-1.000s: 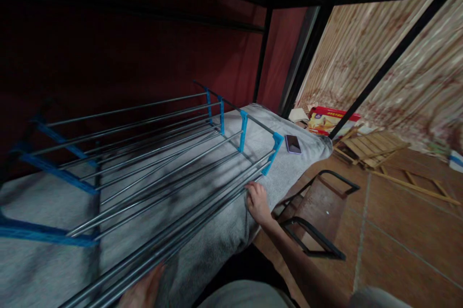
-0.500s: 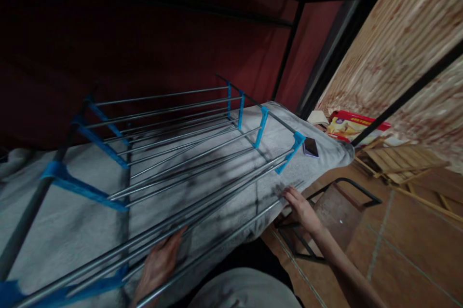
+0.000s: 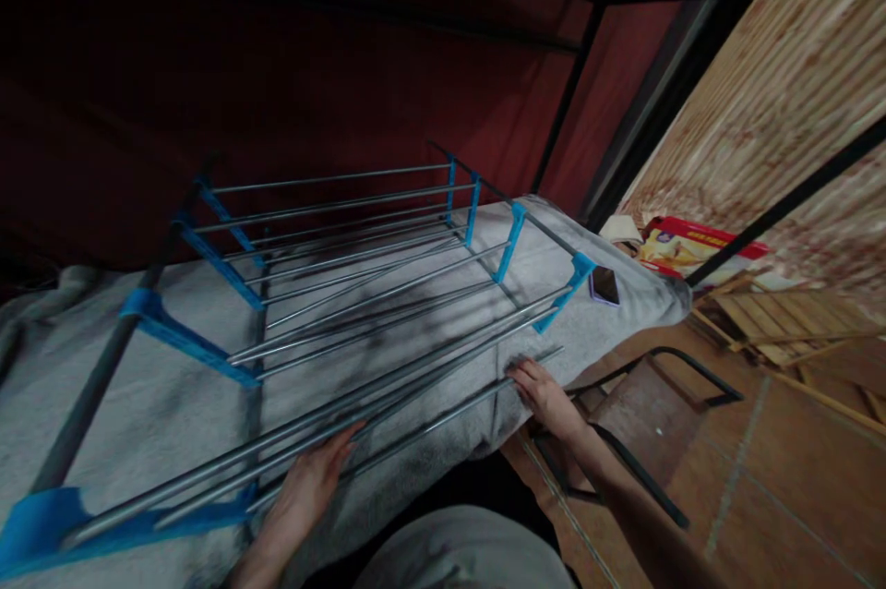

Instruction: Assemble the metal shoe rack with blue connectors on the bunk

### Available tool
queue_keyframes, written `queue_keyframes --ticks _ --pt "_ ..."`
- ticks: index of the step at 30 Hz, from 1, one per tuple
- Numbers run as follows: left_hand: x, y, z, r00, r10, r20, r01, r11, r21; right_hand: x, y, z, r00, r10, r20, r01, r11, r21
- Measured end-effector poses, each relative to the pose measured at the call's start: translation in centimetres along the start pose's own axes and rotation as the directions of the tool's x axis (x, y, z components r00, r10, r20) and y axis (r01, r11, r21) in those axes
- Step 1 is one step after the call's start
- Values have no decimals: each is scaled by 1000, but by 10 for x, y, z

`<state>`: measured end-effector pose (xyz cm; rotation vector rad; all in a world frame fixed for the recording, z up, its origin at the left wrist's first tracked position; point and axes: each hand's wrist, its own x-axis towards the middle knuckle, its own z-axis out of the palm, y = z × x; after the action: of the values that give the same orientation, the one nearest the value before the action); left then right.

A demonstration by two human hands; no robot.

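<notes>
A rack of grey metal rods (image 3: 388, 284) with blue plastic brackets (image 3: 186, 344) lies on its side on a grey cloth. My left hand (image 3: 305, 487) is closed at the rack's near rods, its fingertips against one of them; the palm side is hidden. My right hand (image 3: 544, 395) has its fingers round a separate thin metal rod (image 3: 460, 409) near its right end. This rod lies low along the cloth's near edge, in front of the rack, and its left part runs toward my left hand. Its far left end cannot be made out.
A phone (image 3: 604, 285) lies on the cloth (image 3: 581, 340) right of the rack. A dark-framed chair (image 3: 643, 414) stands on the tiled floor to the right. Beyond are a red and yellow box (image 3: 699, 243) and a folded wooden piece (image 3: 789, 321). Dark frame posts surround the surface.
My right hand has shifted left with the separate rod, whose near end no longer sticks out below my left hand. The view has turned slightly left.
</notes>
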<state>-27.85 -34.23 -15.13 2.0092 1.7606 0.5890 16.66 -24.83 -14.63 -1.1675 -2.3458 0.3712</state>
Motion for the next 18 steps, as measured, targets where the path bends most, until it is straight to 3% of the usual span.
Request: queue_keyframes --ticks 2,4,5,7,8,9,10,13,18 --pt "2 -4 1 1000 -4 14 4 1000 -18 5 -2 6 997 60 -49 -55 993 104" --pt "3 -6 2 1000 -12 14 12 999 -33 9 5 10 963 211 -167 -174 962 212" --pt "3 -7 2 1000 -15 14 15 999 -40 11 13 10 911 325 -254 -255 928 273" --pt "4 -10 3 1000 -18 18 19 998 -52 17 33 10 741 534 -407 -390 836 386" --pt "4 -11 3 1000 -19 25 20 998 -57 21 44 10 661 599 -452 -428 796 428" --pt "4 -12 3 999 -21 34 23 998 -60 26 54 9 612 635 -471 -448 770 455" --pt "5 -12 3 999 -23 43 25 998 -61 31 64 9 598 649 -470 -456 758 466" --pt "5 -15 2 997 -23 69 28 997 -66 46 84 8 624 656 -424 -455 747 485" --pt "6 -16 4 997 19 70 -12 994 -105 55 90 8 637 669 -383 -467 730 499"
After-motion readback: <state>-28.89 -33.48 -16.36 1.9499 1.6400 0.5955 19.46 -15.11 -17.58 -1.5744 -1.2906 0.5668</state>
